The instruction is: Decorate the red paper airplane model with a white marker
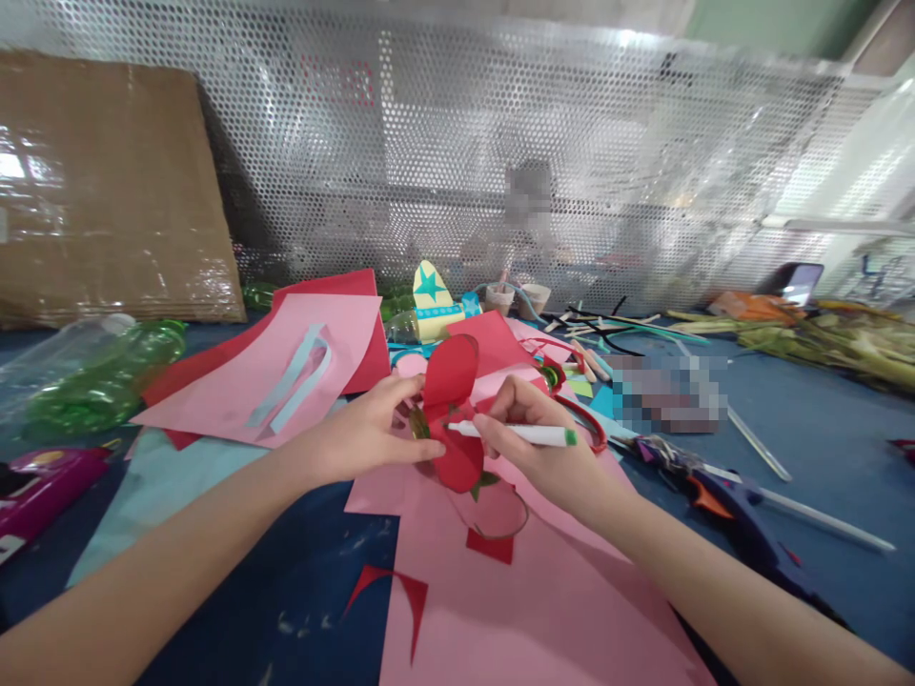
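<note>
My left hand grips a red paper cutout by its left side, thumb in front. The cutout has rounded lobes above and below. Pinched in my right hand is a white marker with a green end. Its tip meets or nearly meets the middle of the red paper. A greenish, shiny piece shows by my left fingers, partly hidden. Just below the cutout, a rounded outline and a small red scrap lie on a pink sheet.
A curved red scrap lies on the blue table. Pink paper with light-blue strips, green plastic bottles and a magenta tool are at left. At right lie a dark-blue glue gun and clear sticks. A perforated metal panel stands behind.
</note>
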`<action>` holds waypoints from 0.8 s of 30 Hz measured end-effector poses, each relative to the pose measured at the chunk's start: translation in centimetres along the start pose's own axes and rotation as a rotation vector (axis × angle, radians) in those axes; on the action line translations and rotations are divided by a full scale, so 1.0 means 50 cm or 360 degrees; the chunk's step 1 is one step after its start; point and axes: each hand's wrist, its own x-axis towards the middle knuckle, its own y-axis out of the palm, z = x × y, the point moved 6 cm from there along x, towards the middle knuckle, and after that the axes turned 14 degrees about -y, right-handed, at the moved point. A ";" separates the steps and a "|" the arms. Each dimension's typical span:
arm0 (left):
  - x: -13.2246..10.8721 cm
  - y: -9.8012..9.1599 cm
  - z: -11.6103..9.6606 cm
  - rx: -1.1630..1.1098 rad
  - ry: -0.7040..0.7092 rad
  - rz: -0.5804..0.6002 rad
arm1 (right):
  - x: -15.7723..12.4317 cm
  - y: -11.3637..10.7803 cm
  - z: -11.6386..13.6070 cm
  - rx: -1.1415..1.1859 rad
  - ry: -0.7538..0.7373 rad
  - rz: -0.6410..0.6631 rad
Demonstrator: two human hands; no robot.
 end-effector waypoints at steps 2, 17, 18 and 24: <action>-0.001 0.001 -0.001 0.0003 -0.0010 0.0016 | -0.001 -0.001 -0.001 0.0021 0.0013 -0.0004; -0.002 0.001 -0.002 0.0007 -0.0029 0.0024 | 0.002 -0.002 0.001 0.0015 0.0014 -0.0021; -0.001 0.001 -0.001 0.0011 -0.0035 0.0022 | 0.002 -0.003 0.001 0.0006 0.0013 -0.0019; 0.002 0.002 0.003 0.0005 -0.0016 0.0020 | 0.001 -0.001 -0.002 0.0020 0.0014 -0.0016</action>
